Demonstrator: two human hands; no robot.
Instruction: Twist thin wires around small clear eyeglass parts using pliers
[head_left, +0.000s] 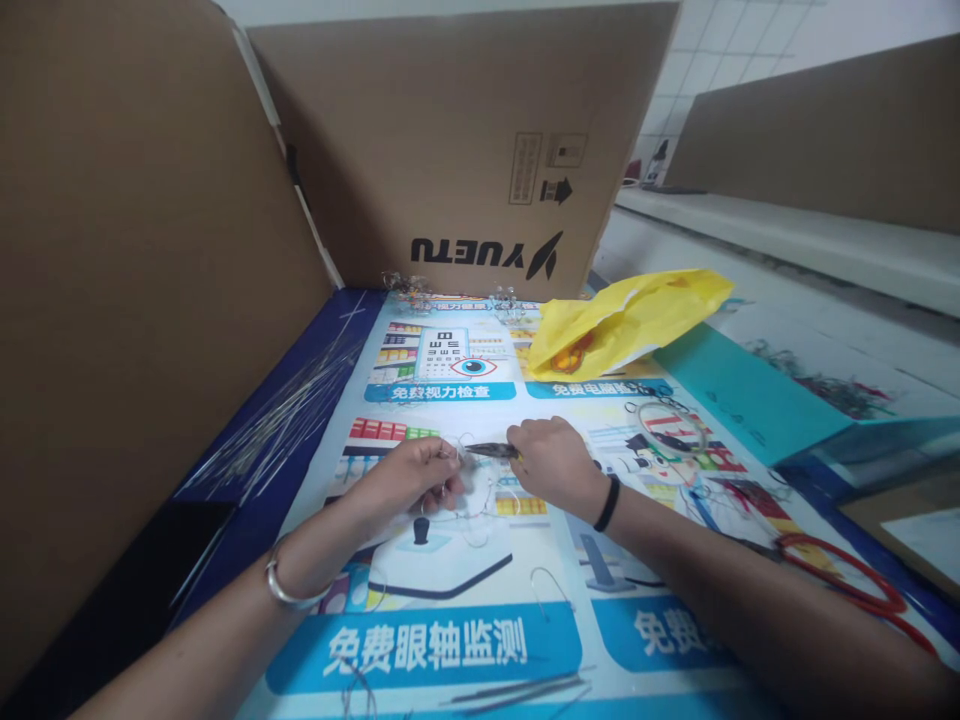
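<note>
Near the middle of the printed sheet, my left hand (420, 476) pinches a thin wire piece (459, 452) between thumb and fingers. My right hand (553, 460) is closed around a pair of pliers (491, 450), whose dark jaws point left and reach the wire by my left fingertips. Whether the jaws grip the wire is too small to tell. Thin curved wires hang or lie just below both hands. A bent wire loop (551, 585) rests on the sheet lower down, and short straight wires (517, 690) lie at the near edge.
Long wires (277, 425) lie at left beside a dark flat object (165, 550). Cardboard panels (450, 130) stand behind and left. A yellow bag (637, 315), a teal box (757, 400) with wire pieces, a clear ring-shaped roll (671, 428) and red-handled scissors (847, 575) are at right.
</note>
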